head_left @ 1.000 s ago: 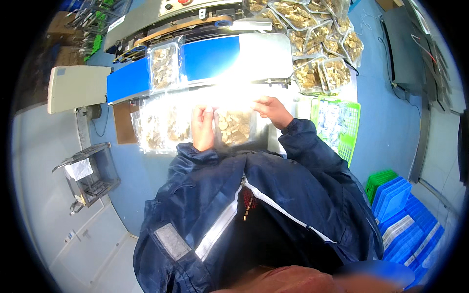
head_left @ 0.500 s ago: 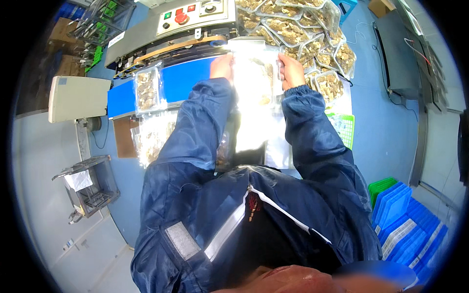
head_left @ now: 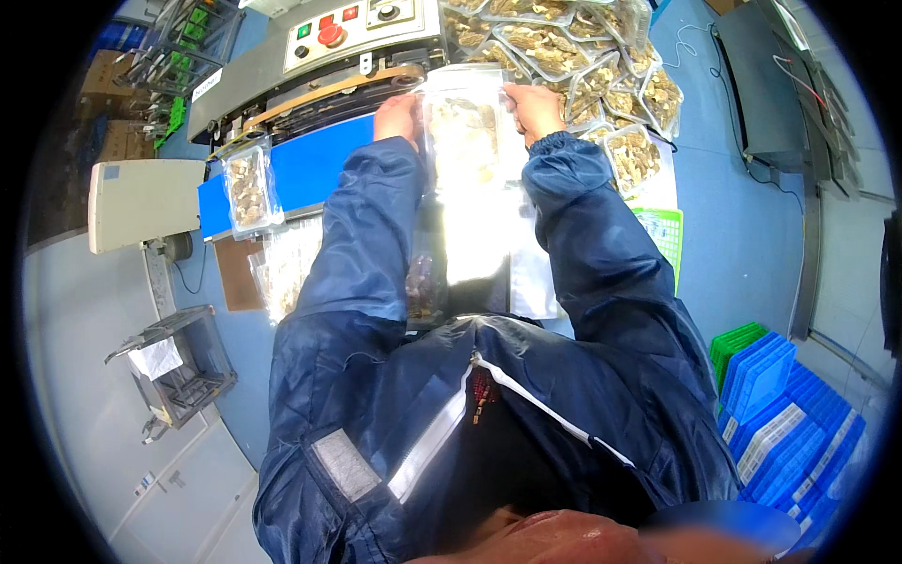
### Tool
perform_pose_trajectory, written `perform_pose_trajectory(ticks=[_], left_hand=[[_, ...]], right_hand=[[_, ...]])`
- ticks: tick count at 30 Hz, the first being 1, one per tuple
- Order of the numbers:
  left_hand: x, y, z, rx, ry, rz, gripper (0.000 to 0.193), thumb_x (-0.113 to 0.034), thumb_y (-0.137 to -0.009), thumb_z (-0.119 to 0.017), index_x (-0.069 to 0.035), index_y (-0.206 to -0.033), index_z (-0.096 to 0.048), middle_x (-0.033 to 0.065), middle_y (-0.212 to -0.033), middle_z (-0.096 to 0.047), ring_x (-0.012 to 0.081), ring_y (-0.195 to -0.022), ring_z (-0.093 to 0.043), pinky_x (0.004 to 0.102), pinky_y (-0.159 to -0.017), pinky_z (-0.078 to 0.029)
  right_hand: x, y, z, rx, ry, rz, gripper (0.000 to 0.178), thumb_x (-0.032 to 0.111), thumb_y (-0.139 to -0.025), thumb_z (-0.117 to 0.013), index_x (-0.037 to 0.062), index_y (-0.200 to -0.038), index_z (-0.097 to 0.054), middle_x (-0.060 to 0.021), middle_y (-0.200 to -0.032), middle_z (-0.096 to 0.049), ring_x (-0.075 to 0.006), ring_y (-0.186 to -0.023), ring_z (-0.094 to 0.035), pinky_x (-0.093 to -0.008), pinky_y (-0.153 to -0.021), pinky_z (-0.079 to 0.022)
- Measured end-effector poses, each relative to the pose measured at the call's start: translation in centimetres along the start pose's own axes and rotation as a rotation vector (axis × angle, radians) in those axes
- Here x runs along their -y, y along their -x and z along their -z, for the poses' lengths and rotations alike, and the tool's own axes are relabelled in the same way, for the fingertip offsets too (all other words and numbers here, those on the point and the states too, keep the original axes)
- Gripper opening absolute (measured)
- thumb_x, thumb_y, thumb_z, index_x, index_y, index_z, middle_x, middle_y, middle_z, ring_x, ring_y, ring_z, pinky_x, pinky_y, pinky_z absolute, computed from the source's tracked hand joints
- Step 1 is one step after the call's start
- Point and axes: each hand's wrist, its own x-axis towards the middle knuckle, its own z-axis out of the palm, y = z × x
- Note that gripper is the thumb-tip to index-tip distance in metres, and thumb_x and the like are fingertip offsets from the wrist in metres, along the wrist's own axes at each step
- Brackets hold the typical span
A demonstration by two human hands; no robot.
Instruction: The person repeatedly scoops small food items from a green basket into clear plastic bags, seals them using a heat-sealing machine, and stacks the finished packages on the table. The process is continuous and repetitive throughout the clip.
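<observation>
Hands apart, one clear pack point(head_left: 463, 132) between them. Left hand point(head_left: 398, 119) is closed on its left edge, right hand point(head_left: 536, 111) on its right edge. Fingertips mostly out of sight behind the plastic, so exact grip can't be read.

Pack is in front of the machine point(head_left: 254, 80), at the right end of the flat, matte blue belt point(head_left: 324, 167). Shape: rounded rectangle, glossy thin film, pale lumpy pieces inside. Glare bleaches most of it; can't tell if it touches the belt.

Machine: grey metal housing, round red button point(head_left: 331, 36) on a light panel, tan strap point(head_left: 329, 89) along the front. Top is cut off by the frame.

Second pack point(head_left: 249, 191) lies tilted on the belt's left end: crinkled film, rough brown chunks. More packs point(head_left: 289, 263) below it, partly behind the left sleeve point(head_left: 362, 235), smooth navy fabric.

Right side: heap of clear trays point(head_left: 550, 49) with knobbly brown pieces, cut off at the top. Green plastic basket point(head_left: 667, 230), mesh wall, mostly hidden by the right sleeve point(head_left: 601, 235).
</observation>
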Motion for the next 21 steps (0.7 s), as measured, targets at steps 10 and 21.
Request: perform_pose_trajectory(ticks=[10,21], left_hand=[[-1.0,-1.5,4.5,-0.075,0.043,-0.084,0.008,-0.008,-0.089,-0.060,-0.001,-0.092,-0.062,0.0050,-0.085,-0.064,0.0147,-0.077,-0.057,0.0282,-0.072,-0.046],[-2.9,-2.4,10.5,-0.124,-0.098,-0.182,0.010,-0.007,-0.090,-0.057,-0.004,-0.099,-0.059,0.0040,-0.082,-0.064,0.0162,-0.071,-0.061,0.0283,-0.063,-0.048]], right_hand=[[0.2,0.5,-3.6,0.112,0.154,0.009,0.020,0.020,-0.087,-0.066,0.0026,-0.076,-0.066,0.0014,-0.053,-0.049,-0.0074,-0.039,-0.033,-0.0263,-0.038,-0.022],[-1.8,-0.6,-9.0,0.211,0.249,0.249,0.020,0.021,-0.085,-0.069,0.0035,-0.074,-0.067,0.0018,-0.051,-0.047,-0.0073,-0.040,-0.035,-0.0259,-0.039,-0.023]])
